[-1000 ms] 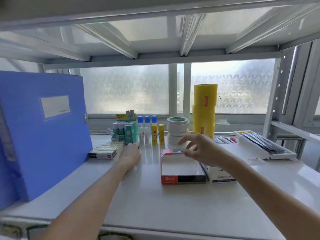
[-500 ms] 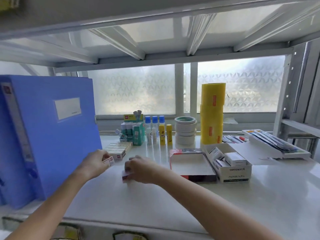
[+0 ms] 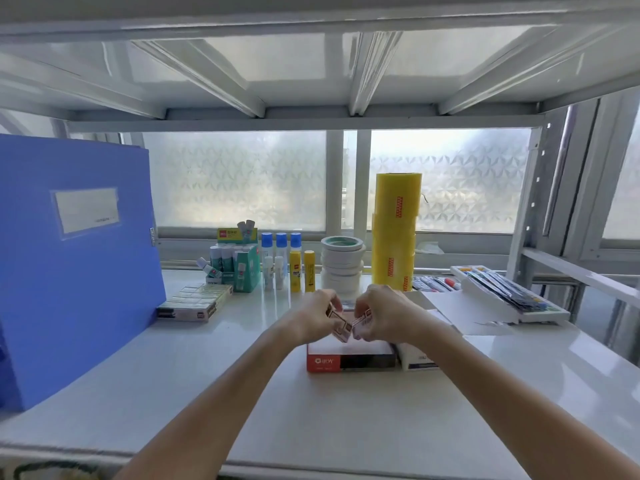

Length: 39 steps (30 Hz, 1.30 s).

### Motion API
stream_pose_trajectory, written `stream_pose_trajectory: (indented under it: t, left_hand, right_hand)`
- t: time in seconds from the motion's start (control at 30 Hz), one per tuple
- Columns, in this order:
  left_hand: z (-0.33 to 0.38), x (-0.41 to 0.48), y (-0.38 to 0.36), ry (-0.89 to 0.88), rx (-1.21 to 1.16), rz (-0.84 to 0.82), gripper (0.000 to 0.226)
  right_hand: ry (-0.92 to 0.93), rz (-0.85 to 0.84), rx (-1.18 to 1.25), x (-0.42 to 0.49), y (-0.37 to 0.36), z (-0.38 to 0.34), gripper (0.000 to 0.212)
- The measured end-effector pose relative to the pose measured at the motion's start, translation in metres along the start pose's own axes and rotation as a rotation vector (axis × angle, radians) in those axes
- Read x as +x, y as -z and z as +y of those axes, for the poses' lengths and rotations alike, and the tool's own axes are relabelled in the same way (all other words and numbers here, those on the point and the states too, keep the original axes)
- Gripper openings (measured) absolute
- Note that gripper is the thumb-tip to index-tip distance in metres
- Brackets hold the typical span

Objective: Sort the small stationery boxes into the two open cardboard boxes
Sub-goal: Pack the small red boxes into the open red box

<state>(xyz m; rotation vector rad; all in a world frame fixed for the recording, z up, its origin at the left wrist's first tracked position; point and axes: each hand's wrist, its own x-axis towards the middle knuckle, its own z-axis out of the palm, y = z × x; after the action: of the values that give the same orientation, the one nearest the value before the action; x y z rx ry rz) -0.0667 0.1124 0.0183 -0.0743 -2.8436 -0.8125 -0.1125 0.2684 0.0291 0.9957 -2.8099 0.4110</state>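
My left hand holds a small white stationery box with red print, tilted. My right hand grips a second small box of the same kind, and the two boxes nearly touch. Both hands hover just above the open red-and-black cardboard box at the shelf's middle. The second open cardboard box, white, stands right beside it and is mostly hidden by my right forearm. A flat block of more small boxes lies to the left.
A tall blue file box stands at the left. Glue bottles, tape rolls and a yellow film roll line the back. A white tray of pens sits at the right. A shelf frame hangs overhead.
Both hands picked small boxes from the shelf near the left block and carried them right, above the red-and-black box.
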Motion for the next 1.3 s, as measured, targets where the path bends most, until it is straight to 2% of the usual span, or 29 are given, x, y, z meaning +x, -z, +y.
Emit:
stream_pose_trajectory:
  t: [0.13,0.27,0.33,0.47,0.77,0.83,0.93,1.07,1.17,1.3]
  left_hand:
    - [-0.005,0.006,-0.005,0.005,0.036,0.004,0.021]
    - [-0.008,0.011,-0.002,-0.030,0.060,-0.037,0.031]
    - [-0.011,0.014,-0.002,-0.032,0.010,-0.053,0.036]
    - [-0.022,0.016,-0.001,-0.059,-0.129,0.055,0.023]
    - [-0.029,0.015,-0.007,-0.124,-0.118,0.046,0.015]
    - [-0.029,0.014,-0.008,-0.110,-0.098,0.011,0.018]
    - [-0.028,0.011,-0.005,-0.071,-0.076,-0.127,0.029]
    - [-0.033,0.010,0.001,-0.072,-0.034,-0.278,0.052]
    - [-0.038,0.011,-0.001,-0.072,0.001,-0.285,0.059]
    - [-0.039,0.013,-0.003,-0.090,0.003,-0.258,0.054]
  right_hand:
    - [0.037,-0.017,-0.068,0.000,-0.006,0.003,0.034]
    - [0.120,-0.039,-0.042,-0.004,-0.005,0.004,0.031]
    - [0.140,-0.056,-0.032,-0.005,-0.004,0.004,0.036]
    - [0.131,-0.065,0.019,-0.005,-0.005,0.007,0.046]
    - [0.163,0.069,-0.004,-0.006,-0.006,0.006,0.015]
    - [0.159,0.029,-0.034,-0.008,-0.004,0.005,0.015]
    - [0.162,-0.037,-0.051,-0.011,-0.003,0.005,0.019]
    - [0.136,-0.124,-0.067,-0.013,0.002,0.003,0.027]
    - [0.123,-0.147,-0.059,-0.014,0.003,0.002,0.030]
    - [0.120,-0.141,-0.047,-0.012,0.000,0.000,0.037]
